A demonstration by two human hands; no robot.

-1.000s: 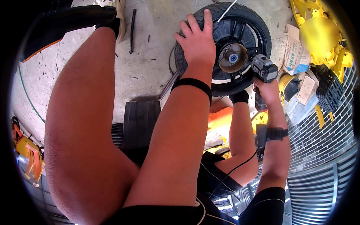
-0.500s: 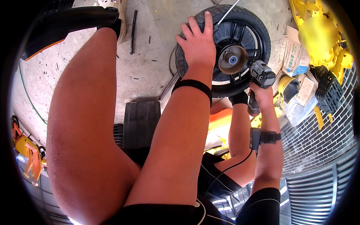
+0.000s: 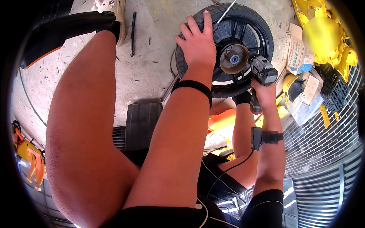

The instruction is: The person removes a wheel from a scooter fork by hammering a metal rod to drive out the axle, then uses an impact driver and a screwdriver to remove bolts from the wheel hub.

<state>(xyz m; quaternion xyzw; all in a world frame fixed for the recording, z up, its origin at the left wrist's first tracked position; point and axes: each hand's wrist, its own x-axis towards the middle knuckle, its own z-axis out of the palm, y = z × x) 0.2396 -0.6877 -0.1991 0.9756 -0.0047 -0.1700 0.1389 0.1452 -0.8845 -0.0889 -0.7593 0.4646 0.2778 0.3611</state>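
Observation:
A wheel with a black tyre (image 3: 262, 28) lies on its side on the concrete, its drum-like metal hub (image 3: 233, 59) facing up with a blue-ringed bearing in the middle. My left hand (image 3: 199, 47) rests on the tyre's left side, fingers spread. A thin metal rod (image 3: 227, 11) slants across the upper rim just beyond those fingers. My right hand (image 3: 263, 91) is wrapped round the grip of a grey and black cordless power tool (image 3: 263, 70). The tool's front end points at the wheel's right side, beside the hub; its tip is hidden, so contact I cannot tell.
To the left lies a black bar (image 3: 133, 34) on the floor. A black ribbed block (image 3: 141, 121) sits between my legs. On the right are a cardboard box (image 3: 298, 53), yellow plastic parts (image 3: 348, 60) and a black grille-like crate (image 3: 334, 91). Small debris is scattered about.
The whole scene has shifted slightly in view. Both hands keep nearly the same places: the left on the tyre, the right round the power tool.

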